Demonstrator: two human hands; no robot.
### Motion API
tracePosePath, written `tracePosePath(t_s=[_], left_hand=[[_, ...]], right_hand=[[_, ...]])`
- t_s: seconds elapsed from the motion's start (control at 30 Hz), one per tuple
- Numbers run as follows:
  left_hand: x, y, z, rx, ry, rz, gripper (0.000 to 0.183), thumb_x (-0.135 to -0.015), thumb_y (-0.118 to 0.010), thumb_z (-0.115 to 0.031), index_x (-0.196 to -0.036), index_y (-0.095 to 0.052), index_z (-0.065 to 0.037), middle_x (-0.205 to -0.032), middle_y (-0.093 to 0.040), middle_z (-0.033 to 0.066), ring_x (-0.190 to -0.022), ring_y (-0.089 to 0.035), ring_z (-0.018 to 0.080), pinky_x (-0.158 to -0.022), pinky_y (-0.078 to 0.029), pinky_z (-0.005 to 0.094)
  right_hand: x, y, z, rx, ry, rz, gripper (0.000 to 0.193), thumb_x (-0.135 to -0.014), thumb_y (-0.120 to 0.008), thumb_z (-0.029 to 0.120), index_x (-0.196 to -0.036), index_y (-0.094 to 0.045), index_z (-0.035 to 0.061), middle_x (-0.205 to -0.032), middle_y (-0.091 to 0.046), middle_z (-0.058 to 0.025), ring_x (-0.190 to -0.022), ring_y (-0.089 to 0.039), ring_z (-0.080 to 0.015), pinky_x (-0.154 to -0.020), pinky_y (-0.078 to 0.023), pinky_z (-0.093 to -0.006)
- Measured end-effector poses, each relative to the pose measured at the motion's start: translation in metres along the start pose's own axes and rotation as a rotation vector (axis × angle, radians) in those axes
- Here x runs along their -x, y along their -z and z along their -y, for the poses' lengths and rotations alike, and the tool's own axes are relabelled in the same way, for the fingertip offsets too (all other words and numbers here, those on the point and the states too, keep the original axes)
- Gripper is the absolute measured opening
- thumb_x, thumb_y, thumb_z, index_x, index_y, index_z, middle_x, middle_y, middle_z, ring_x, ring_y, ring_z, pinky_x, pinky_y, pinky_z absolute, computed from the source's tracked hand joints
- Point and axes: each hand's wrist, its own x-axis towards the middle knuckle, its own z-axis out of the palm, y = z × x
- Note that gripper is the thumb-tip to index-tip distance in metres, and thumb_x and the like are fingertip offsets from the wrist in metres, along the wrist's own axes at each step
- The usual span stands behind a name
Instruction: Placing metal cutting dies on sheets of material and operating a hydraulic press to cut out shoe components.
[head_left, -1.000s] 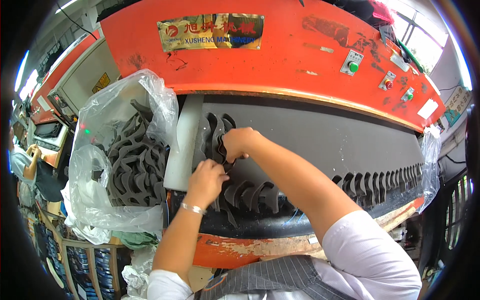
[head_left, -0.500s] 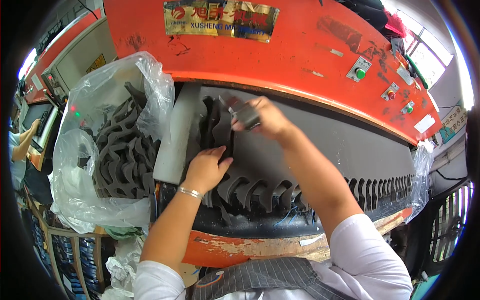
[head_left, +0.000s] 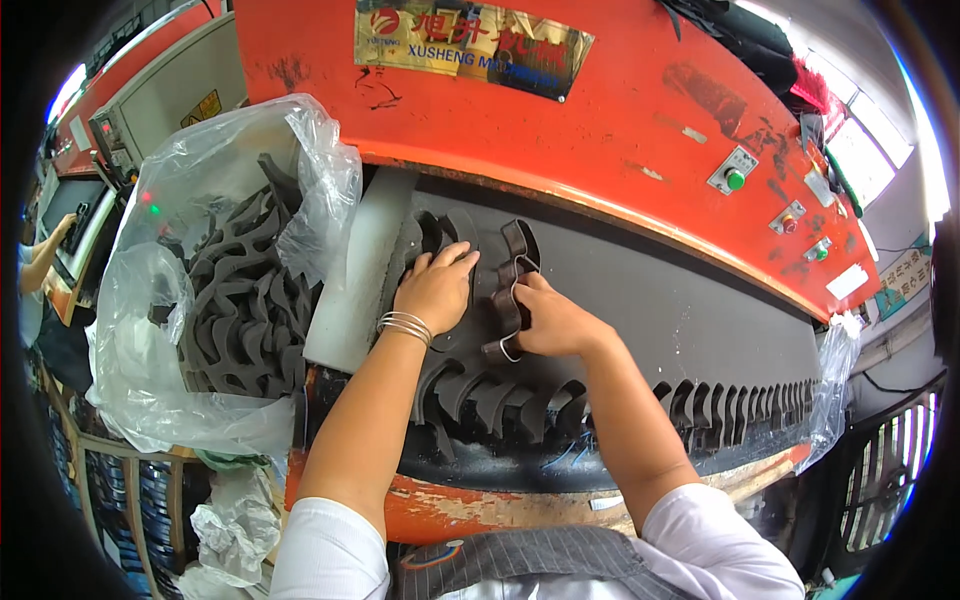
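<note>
My right hand (head_left: pixel 560 318) grips a wavy, dark metal cutting die (head_left: pixel 517 245) by its near right side. The die rests on, or just over, a thick grey foam sheet (head_left: pixel 640 300); I cannot tell whether it touches. To the left of it, my left hand (head_left: pixel 437 290) reaches over curved cut foam pieces (head_left: pixel 462 228) at the sheet's left end. Its fingers are stretched out and somewhat spread, with their undersides hidden. Scalloped foam offcuts (head_left: pixel 490 400) hang along the sheet's near edge.
A clear plastic bag (head_left: pixel 130 390) of wavy grey foam pieces (head_left: pixel 240 300) stands at the left. A pale block (head_left: pixel 345 300) lies between bag and sheet. Behind the sheet rises an orange machine beam (head_left: pixel 600 120) with a green button (head_left: pixel 735 179). Another person's arm shows far left.
My right hand has brought the die down and nearer, turning it to lie along the foam sheet. My left hand has moved farther forward over the cut pieces. The view has shifted slightly.
</note>
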Motion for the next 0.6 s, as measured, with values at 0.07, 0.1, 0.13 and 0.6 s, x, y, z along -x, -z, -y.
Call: tracePosePath(t_s=[0.07,0.1,0.13,0.6], left_hand=[[-0.002,0.001,0.000,0.044,0.001,-0.004,0.040,-0.092,-0.049,-0.016,-0.130,-0.058,-0.017,-0.142,-0.046,0.0011,-0.120,-0.048,0.0312,-0.104,-0.040,0.0406],[-0.002,-0.001,-0.001,0.039,-0.005,-0.014,0.040,-0.091,-0.049,-0.016,-0.130,-0.058,-0.019,-0.142,-0.046,0.0010,-0.120,-0.048,0.0313,-0.104,-0.040,0.0406],[-0.003,-0.002,-0.001,0.045,0.001,-0.015,0.040,-0.091,-0.049,-0.016,-0.130,-0.058,-0.019,-0.142,-0.046,0.0010,-0.120,-0.048,0.0313,-0.104,-0.040,0.0406],[-0.002,-0.003,0.003,0.076,-0.012,-0.065,0.037,-0.087,-0.051,-0.016,-0.120,-0.067,-0.016,-0.144,-0.045,0.0025,-0.128,-0.045,0.0306,-0.107,-0.039,0.0394]], right_hand=[[0.005,-0.014,-0.026,-0.060,0.157,-0.003,0.035,-0.074,-0.074,0.027,-0.100,-0.067,0.0032,-0.145,-0.035,-0.0162,-0.125,-0.043,-0.0381,-0.102,-0.041,-0.0419],[0.009,-0.019,-0.029,-0.131,0.198,-0.094,0.031,-0.076,-0.073,0.023,-0.099,-0.067,0.0027,-0.141,-0.040,-0.0156,-0.121,-0.046,-0.0346,-0.101,-0.041,-0.0409],[0.010,-0.024,-0.032,-0.202,0.241,-0.184,0.028,-0.078,-0.072,0.020,-0.099,-0.068,0.0021,-0.138,-0.045,-0.0149,-0.117,-0.049,-0.0310,-0.099,-0.042,-0.0399],[0.012,-0.043,-0.034,0.080,0.217,-0.280,0.096,-0.062,-0.080,0.059,-0.133,-0.047,0.0046,-0.150,-0.021,-0.0337,-0.142,-0.017,-0.0455,-0.115,-0.016,-0.0536]])
